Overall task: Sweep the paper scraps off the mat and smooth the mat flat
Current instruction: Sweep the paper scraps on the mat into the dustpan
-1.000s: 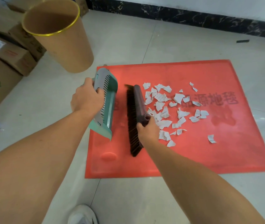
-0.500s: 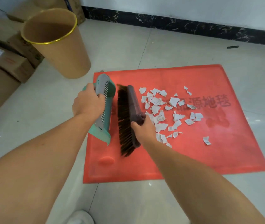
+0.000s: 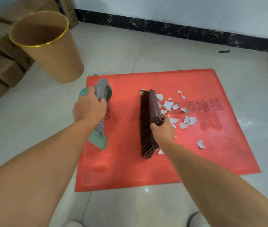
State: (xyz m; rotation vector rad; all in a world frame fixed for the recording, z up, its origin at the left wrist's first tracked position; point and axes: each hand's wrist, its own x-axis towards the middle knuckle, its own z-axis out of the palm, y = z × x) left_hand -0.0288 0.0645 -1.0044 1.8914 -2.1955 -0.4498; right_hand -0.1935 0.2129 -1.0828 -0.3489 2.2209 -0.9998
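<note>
Right hand (image 3: 162, 130): forearm reaching in from the lower right, fingers curled round the near end of the brush (image 3: 153, 105), beside its round socket.

Left hand (image 3: 89, 108): forearm entering from the lower left, knuckles up, fingers wrapped over the dustpan (image 3: 97, 140), which is green with a grey toothed strip.

Brush: long dark head near the middle of the mat (image 3: 195, 154), lying lengthwise away from the person. Bristles are turned left, the solid back turned right.

Dustpan: stood on edge over the mat's left margin, its long side running away from the person. Whether its lip touches the mat cannot be told.

Paper scraps (image 3: 168, 104): white and torn, clustered just right of the brush back, some against it. They spread onto the dark printed characters (image 3: 203, 105). A lone scrap (image 3: 201, 143) lies apart toward the right, and a small piece sits beside the brush's near tip.

Mat: red, rectangular, on pale floor tiles (image 3: 146, 207). A raised bump (image 3: 99, 166) sits toward the near-left corner. The visible edges lie down.

Open room: a strip of bare red between dustpan and brush, and more bare mat along the near and right edges.

Surroundings: tan bin (image 3: 53, 51) with a gold rim on the floor just beyond the far-left corner. Cardboard boxes (image 3: 2, 69) stand at the left, and black skirting (image 3: 179, 31) runs along the wall.
</note>
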